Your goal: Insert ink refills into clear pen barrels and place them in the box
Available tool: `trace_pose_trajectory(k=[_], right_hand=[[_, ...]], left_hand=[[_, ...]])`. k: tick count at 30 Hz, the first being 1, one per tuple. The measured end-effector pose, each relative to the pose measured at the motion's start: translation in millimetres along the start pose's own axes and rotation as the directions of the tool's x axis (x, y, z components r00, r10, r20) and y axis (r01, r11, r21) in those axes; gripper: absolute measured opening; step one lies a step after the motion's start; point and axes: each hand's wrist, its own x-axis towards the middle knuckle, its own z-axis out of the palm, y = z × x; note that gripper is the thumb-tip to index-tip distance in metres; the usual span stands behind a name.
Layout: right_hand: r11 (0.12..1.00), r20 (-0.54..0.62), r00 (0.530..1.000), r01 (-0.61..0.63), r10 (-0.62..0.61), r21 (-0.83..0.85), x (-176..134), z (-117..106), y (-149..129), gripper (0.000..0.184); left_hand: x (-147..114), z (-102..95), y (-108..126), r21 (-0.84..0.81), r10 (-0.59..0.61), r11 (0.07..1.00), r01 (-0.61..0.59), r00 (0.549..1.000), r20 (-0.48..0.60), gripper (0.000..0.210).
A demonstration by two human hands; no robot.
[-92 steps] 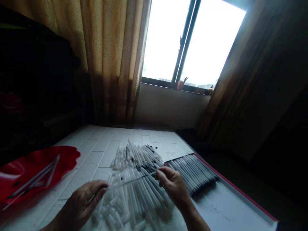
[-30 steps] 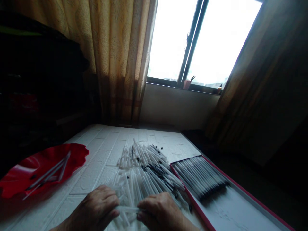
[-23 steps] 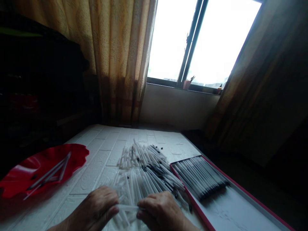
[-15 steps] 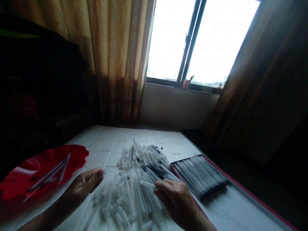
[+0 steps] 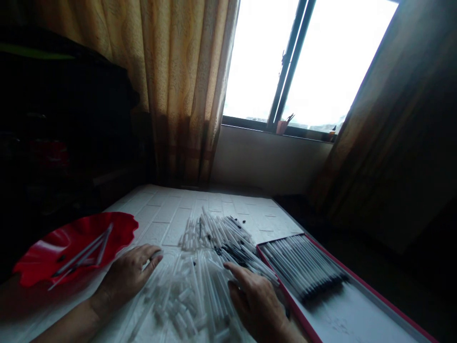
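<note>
Translucent tubes point(image 5: 199, 288) lie loosely heaped between the two hands point(image 5: 129, 269)

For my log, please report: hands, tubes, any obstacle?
Left hand: grip unclear. Right hand: open, by loose clear tubes. Nearby: red-edged tray, apparently not blocking.

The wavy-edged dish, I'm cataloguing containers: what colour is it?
The dish is red; the head view shows it.

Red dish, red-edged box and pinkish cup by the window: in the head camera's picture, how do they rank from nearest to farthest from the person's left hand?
From the left hand:
1. Red dish: close by, on its left.
2. Red-edged box: to the right, past the loose tubes.
3. Pinkish cup: farthest, beyond the table.
</note>
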Motion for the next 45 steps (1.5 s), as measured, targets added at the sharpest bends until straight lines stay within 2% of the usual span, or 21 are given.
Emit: trace_pose_trajectory(k=[4, 8, 11, 13, 20, 24, 31, 38, 41, 45], right_hand=[[0.998, -0.026, 0.998, -0.052, 0.051, -0.035, -2.2, 15.1, -7.0, 0.037], [0.992, -0.113, 0.987, -0.118, 0.111, -0.054, -0.7, 33.5, -14.6, 0.032], [0.98, -0.141, 0.981, -0.149, 0.129, -0.135, 2.4, 45.6, -16.7, 0.036], [0.972, -0.109, 0.987, -0.139, 0.12, -0.188, 4.7, 49.2, -18.1, 0.041], [0.973, 0.032, 0.997, -0.059, 0.068, -0.222, 11.7, 37.9, -27.8, 0.047], [0.981, 0.045, 0.998, -0.031, 0.041, -0.191, 10.9, 38.0, -29.0, 0.043], [0.981, -0.061, 0.996, -0.07, 0.06, -0.182, 6.6, 49.2, -27.8, 0.031], [0.988, -0.106, 0.994, -0.053, 0.038, -0.144, 5.9, 49.0, -28.1, 0.018], [0.99, -0.111, 0.993, -0.064, 0.05, -0.127, 7.1, 42.8, -28.5, 0.016], [0.988, -0.149, 0.983, -0.125, 0.11, -0.095, 8.5, 22.4, -21.2, 0.019]], left_hand=[[-2.9, 1.3, 0.6, 0.079, 0.011, 0.997, -0.015, 0.999, 0.053, 0.039], [-3.2, 0.4, 2.9, 0.114, 0.009, 0.993, -0.021, 0.994, 0.105, 0.036], [-2.8, 0.4, 3.9, 0.127, -0.002, 0.992, -0.015, 0.991, 0.133, 0.041], [-2.9, 0.3, 5.0, 0.129, -0.001, 0.991, -0.019, 0.988, 0.154, 0.044], [-3.1, -1.7, 8.8, 0.121, 0.009, 0.992, -0.033, 0.98, 0.199, 0.046], [-3.4, -3.3, 10.0, 0.109, 0.017, 0.993, -0.041, 0.977, 0.211, 0.044], [-6.3, -0.1, 11.2, 0.083, 0.045, 0.995, -0.061, 0.982, 0.181, 0.04], [-10.9, 14.0, -1.7, 0.08, 0.071, 0.994, -0.08, 0.991, 0.112, 0.045], [-13.4, 19.3, -8.3, 0.08, 0.091, 0.992, -0.099, 0.992, 0.091, 0.047], [-14.6, 22.6, -13.8, 0.073, 0.114, 0.99, -0.12, 0.991, 0.076, 0.048]])
